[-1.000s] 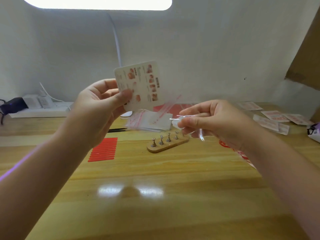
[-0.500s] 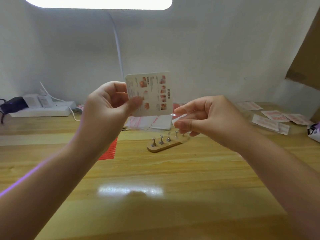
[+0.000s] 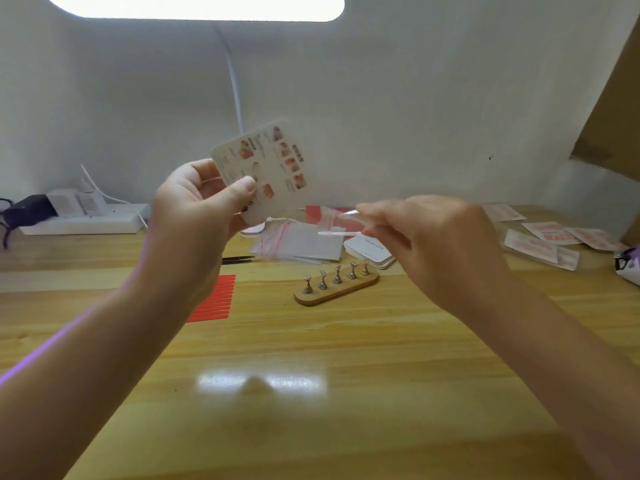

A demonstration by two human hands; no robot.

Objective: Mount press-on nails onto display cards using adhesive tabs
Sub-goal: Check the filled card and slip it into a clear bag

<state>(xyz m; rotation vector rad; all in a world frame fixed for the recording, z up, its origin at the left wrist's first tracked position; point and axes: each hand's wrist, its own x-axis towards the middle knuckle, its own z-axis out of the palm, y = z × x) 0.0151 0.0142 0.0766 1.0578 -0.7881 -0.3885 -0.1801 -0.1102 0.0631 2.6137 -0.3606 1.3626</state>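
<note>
Display card [image 3: 266, 168], printed with small reddish pictures, is held upright and tilted above the tabletop [image 3: 311, 358], towards its far edge. The left hand [image 3: 197, 216] has its fingers clamped on the card's lower left corner, thumb on the printed face. The right hand [image 3: 440, 244], beside it and blurred, has its fingers pinched together on a thin clear plastic sleeve [image 3: 341, 223] that juts towards the card without touching it. On the tabletop below lie a stack of clear bags with red strips [image 3: 298, 244], a small pile of white cards [image 3: 372, 252], black tweezers [image 3: 239, 260], a sheet of red strips [image 3: 214, 301] and a wooden nail stand with five metal pegs [image 3: 336, 287]. More packaged cards [image 3: 547, 237] lie near the right far corner.
</note>
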